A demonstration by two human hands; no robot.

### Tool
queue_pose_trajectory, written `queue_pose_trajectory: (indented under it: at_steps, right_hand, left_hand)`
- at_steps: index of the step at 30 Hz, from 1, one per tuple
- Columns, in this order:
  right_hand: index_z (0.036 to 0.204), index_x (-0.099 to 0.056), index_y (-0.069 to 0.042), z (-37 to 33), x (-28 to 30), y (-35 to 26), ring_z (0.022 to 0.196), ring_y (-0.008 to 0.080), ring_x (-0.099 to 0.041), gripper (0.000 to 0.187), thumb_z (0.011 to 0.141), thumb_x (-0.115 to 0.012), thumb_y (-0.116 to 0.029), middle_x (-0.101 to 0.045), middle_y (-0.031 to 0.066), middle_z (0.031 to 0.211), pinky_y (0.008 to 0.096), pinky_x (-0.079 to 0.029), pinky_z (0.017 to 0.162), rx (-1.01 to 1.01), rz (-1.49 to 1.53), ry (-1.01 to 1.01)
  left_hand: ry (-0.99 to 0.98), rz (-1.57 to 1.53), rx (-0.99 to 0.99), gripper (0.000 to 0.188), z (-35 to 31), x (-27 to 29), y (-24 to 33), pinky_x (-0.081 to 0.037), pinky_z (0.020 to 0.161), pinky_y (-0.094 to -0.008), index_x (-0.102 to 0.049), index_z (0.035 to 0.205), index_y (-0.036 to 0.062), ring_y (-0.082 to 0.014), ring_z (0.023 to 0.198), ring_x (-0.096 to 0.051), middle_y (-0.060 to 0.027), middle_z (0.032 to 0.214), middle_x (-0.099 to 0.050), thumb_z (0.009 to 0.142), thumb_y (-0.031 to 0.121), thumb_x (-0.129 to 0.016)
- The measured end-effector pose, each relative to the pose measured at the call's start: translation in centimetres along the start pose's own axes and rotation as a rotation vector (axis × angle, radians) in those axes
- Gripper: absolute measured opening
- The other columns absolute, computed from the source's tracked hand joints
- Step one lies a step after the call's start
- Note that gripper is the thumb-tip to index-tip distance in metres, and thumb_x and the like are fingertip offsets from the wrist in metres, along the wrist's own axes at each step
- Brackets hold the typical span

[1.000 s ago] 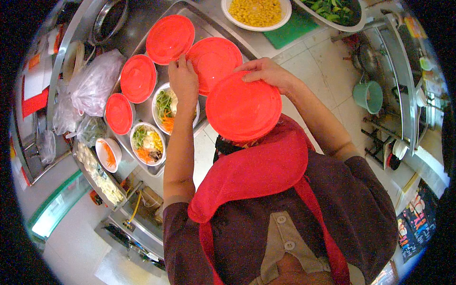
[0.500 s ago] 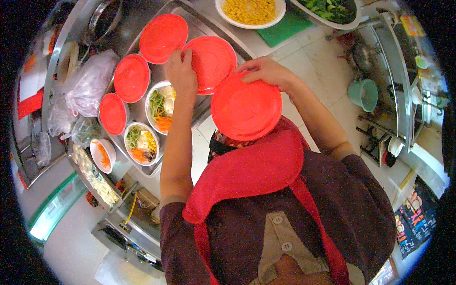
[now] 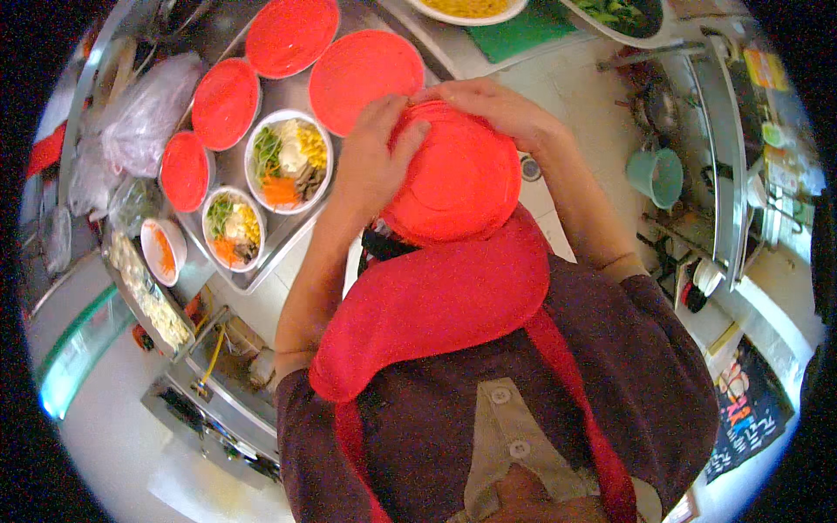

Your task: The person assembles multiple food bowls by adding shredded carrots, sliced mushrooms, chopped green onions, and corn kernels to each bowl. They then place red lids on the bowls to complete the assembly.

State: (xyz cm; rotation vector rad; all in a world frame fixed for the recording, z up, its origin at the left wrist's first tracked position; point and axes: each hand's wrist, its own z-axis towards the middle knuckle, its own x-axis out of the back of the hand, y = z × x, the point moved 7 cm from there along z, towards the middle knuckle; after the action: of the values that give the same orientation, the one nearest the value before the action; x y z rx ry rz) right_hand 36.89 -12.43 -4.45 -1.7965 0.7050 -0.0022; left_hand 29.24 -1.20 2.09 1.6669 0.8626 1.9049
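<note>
Both my hands are at a round red lid [image 3: 453, 179] close in front of my chest; whether it is one lid or a stack, I cannot tell. My left hand [image 3: 384, 152] grips its left edge, thumb over the top. At the far right edge, my right hand [image 3: 501, 109] curls its fingers around the rim. Just beyond is a large white bowl with a red lid [image 3: 366, 80]. Left of my left wrist stand two uncovered bowls, a larger salad bowl [image 3: 289, 161] and a smaller salad bowl [image 3: 234, 228], with greens, carrot strips, corn and mushrooms.
Several more red-lidded bowls [image 3: 227, 105] line the left of the metal tray [image 3: 296, 240]. Plastic bags [image 3: 153, 118] and a small bowl of shredded carrot [image 3: 162, 253] lie beyond its left edge. Corn [image 3: 471, 7] and leafy greens [image 3: 610, 12] stand at the far side.
My left hand has left the covered bowls on the tray and come back to the red lid. My right hand has stayed on it. The view has shifted, showing both uncovered bowls fully.
</note>
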Motion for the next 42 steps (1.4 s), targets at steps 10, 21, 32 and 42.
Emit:
queue_pose_trajectory:
  at_steps: [10,21,32,42]
  right_hand:
    - [0.119,-0.051,0.002,1.8,-5.8,-0.7,0.113,0.0179,-0.047,0.055,0.095,-0.028,-0.042,-0.051,0.0129,0.123,0.0313,-0.035,0.099,-0.103,0.174,-0.112]
    - [0.115,-0.055,0.001,3.5,-9.1,-1.0,0.097,0.0191,-0.058,0.038,0.089,-0.048,-0.027,-0.06,0.0107,0.108,0.0303,-0.044,0.089,-0.014,-0.004,-0.04]
    - [0.119,-0.049,0.003,-1.5,-5.3,3.1,0.099,0.0192,-0.057,0.036,0.085,-0.052,-0.007,-0.057,0.0125,0.112,0.0302,-0.047,0.087,-0.063,0.255,0.437]
    - [0.121,-0.046,0.004,-4.3,-4.8,4.5,0.1,0.0209,-0.057,0.038,0.086,-0.051,-0.007,-0.055,0.0143,0.114,0.0323,-0.047,0.087,-0.028,0.393,0.479]
  left_hand:
    - [0.186,0.175,0.111,0.032,-6.1,3.3,0.7,-0.038,0.093,-0.0412,-0.053,0.11,-0.0005,-0.0361,0.108,-0.048,-0.0203,0.115,-0.052,0.081,0.012,-0.057]
    - [0.382,-0.133,0.246,0.04,-10.7,11.3,-0.3,-0.043,0.082,-0.0346,-0.054,0.112,0.0004,-0.0299,0.093,-0.055,-0.0168,0.1,-0.055,0.073,0.005,-0.064]
    - [0.529,-0.255,0.46,0.03,-10.0,15.3,-18.2,-0.045,0.069,-0.0268,-0.06,0.102,-0.0068,-0.0141,0.076,-0.056,-0.0111,0.085,-0.063,0.077,0.01,-0.062]
    - [0.425,0.408,0.281,0.027,-7.7,12.2,-23.2,-0.043,0.078,-0.0443,-0.062,0.1,0.0028,-0.0372,0.089,-0.053,-0.0223,0.094,-0.054,0.076,0.016,-0.061]
